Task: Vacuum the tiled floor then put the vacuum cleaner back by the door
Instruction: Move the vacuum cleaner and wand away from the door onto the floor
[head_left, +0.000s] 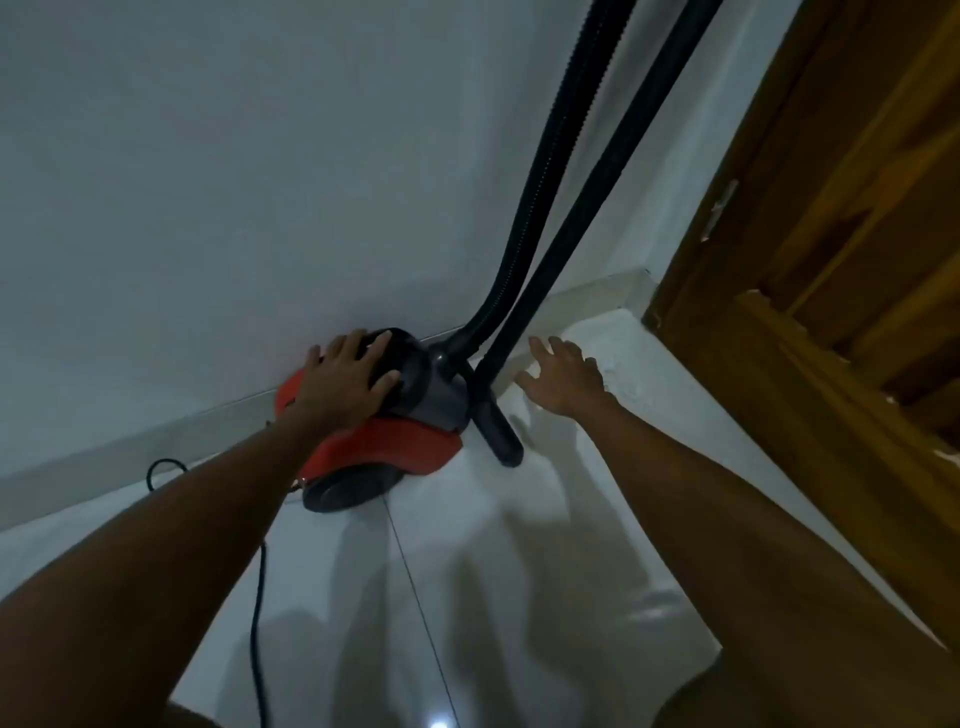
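left hand (347, 378) presses vacuum cleaner (395, 415); right hand (563, 375) hovers

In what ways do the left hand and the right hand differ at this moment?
The left hand rests flat on the vacuum cleaner; the right hand touches nothing and hovers beside the black tube. The left hand lies nearer the wall, the right nearer the wooden door. Both have spread, open fingers.

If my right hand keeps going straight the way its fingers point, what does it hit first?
Probably the black wand leaning against the wall, just past the right hand; depth is unclear, so it could reach the skirting instead.
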